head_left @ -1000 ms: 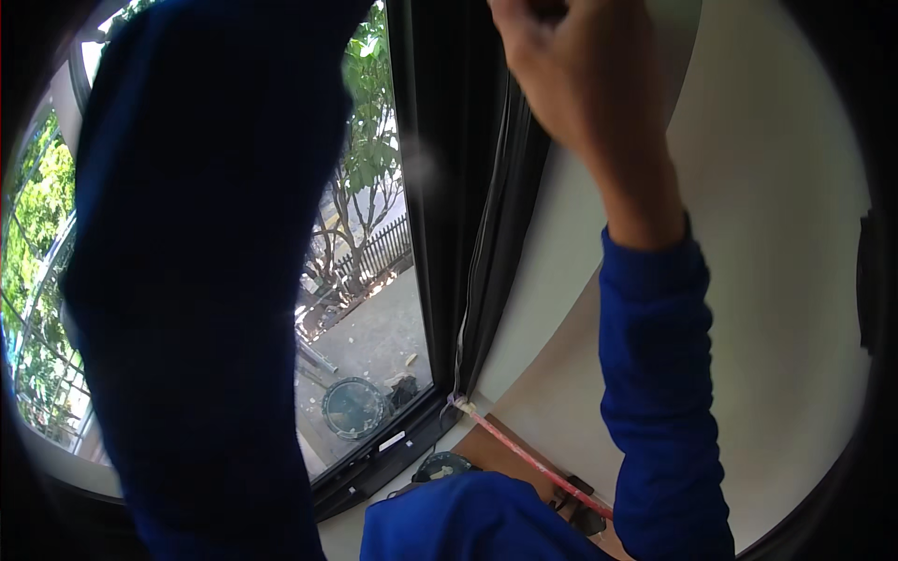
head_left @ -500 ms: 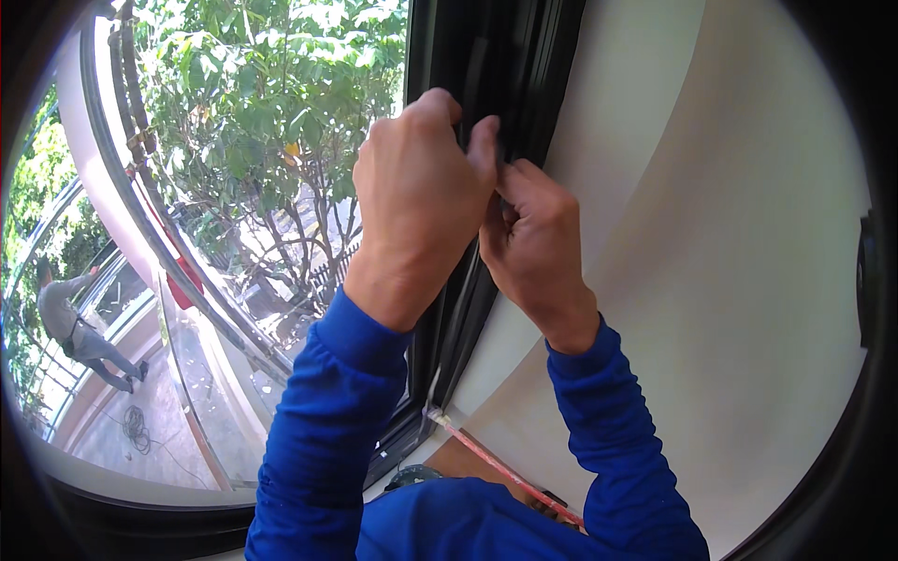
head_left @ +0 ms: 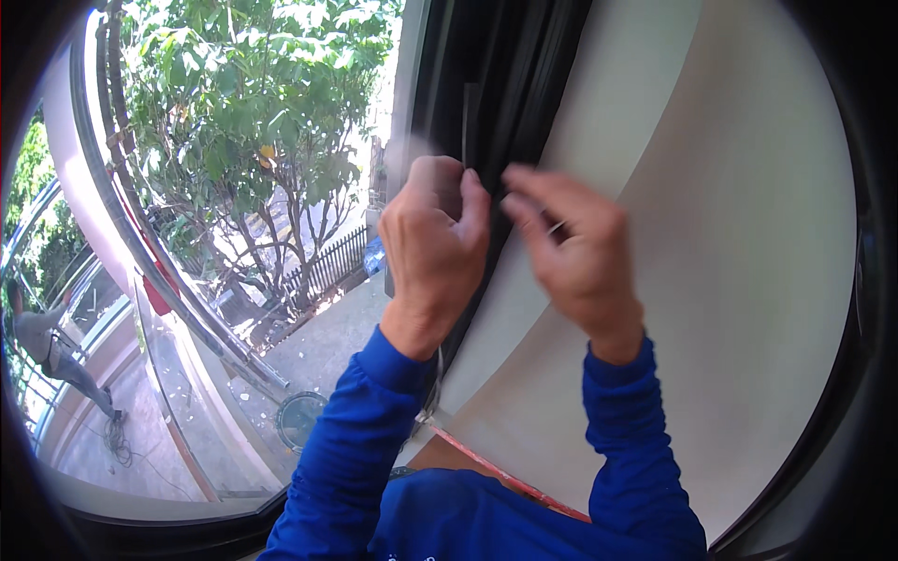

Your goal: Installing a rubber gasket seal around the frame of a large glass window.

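In the middle of the head view, my left hand [head_left: 435, 248] is closed in a pinch in front of the black window frame [head_left: 524, 84]. A thin dark strip [head_left: 470, 122] stands upright from its thumb and finger; its lower part is hidden by the hand. To the right, apart from the left hand, my right hand [head_left: 585, 248] is blurred, its fingers bent toward the thumb. A small pale sliver [head_left: 558, 227] shows among those fingers, too small to name. Blue sleeves [head_left: 360, 439] cover both forearms.
Right of the frame rises a pale curved wall [head_left: 739, 262]. A red stick [head_left: 505, 475] leans low beside a brown panel [head_left: 449, 455]. Outside the window are a leafy tree [head_left: 253, 122], a round dark-rimmed container [head_left: 299, 421], and another person [head_left: 47, 341] at the far left.
My hands have come apart: the right has moved right and down, the left slightly right and down. The dark strip also sits lower. More ground outside shows left of the frame.
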Motion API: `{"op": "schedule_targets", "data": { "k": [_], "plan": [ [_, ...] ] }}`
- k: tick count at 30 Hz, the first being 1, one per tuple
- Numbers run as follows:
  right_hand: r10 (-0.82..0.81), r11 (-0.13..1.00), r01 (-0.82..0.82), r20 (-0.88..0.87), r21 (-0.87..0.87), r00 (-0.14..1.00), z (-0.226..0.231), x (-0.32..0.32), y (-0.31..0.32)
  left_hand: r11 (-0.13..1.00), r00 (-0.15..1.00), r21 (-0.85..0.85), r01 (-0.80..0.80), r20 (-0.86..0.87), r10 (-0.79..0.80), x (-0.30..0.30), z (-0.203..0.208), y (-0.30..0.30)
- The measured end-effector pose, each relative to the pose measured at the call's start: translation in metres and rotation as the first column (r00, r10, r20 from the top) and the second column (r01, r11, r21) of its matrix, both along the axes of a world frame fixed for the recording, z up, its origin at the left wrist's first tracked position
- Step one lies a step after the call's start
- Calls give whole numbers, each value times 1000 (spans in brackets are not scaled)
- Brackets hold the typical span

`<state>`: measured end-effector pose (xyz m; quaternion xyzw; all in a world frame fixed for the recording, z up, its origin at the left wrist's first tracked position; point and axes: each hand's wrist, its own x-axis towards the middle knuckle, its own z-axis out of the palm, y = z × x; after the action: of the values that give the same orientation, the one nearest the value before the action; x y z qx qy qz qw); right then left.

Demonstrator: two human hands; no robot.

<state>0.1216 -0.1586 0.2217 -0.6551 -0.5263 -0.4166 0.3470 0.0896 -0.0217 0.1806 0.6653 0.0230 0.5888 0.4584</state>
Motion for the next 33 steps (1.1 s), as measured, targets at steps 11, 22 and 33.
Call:
{"op": "schedule_targets", "data": {
  "k": [11, 22, 33],
  "plan": [
    [-128, 893, 380, 677, -239, 725, 119, 10, 6, 989, 956, 96, -111, 282, 80, 32, 3, -11],
    [-33, 883, 388, 789, -265, 614, 127, 27, 21, 988, 943, 50, -149, 307, 126, 39, 2, -5],
    [41, 904, 323, 809, -279, 586, 119, 39, 23, 988, 963, 59, -146, 238, 128, 39, 13, -7]
  ]
}}
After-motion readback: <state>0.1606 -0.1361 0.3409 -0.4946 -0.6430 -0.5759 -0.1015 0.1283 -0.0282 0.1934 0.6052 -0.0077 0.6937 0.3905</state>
